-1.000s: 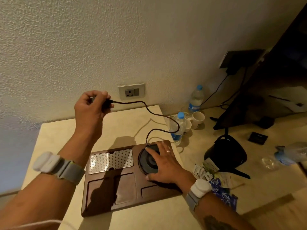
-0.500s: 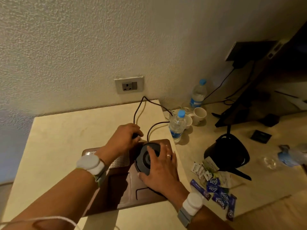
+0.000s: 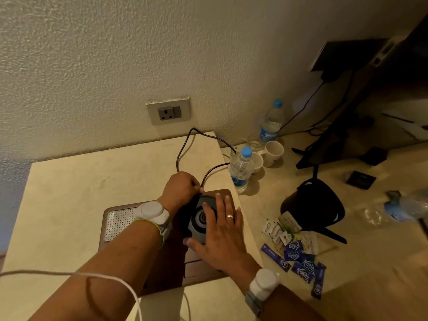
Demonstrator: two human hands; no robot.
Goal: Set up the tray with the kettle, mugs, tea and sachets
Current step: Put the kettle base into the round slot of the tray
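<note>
A brown wooden tray (image 3: 120, 228) with a perforated metal insert lies on the raised beige counter. The round black kettle base (image 3: 200, 216) sits in the tray's far right corner. My right hand (image 3: 220, 230) lies flat on the base with straight fingers. My left hand (image 3: 181, 187) is curled at the base's far edge, gripping its black cord (image 3: 185, 144), which loops up toward the wall. The black kettle (image 3: 312, 205) stands on the lower desk to the right. Two white mugs (image 3: 274, 152) lie behind a water bottle (image 3: 240, 170). Sachets and tea bags (image 3: 294, 246) are scattered near the kettle.
A wall socket (image 3: 168, 111) is above the counter. A second water bottle (image 3: 271, 122) stands by the wall, a third (image 3: 405, 207) lies at the right. A dark screen on a stand (image 3: 361, 93) fills the right rear. A white cable (image 3: 69, 274) crosses my left forearm.
My left hand came down from near the socket with the cord to the far edge of the kettle base. My right hand stayed on the base.
</note>
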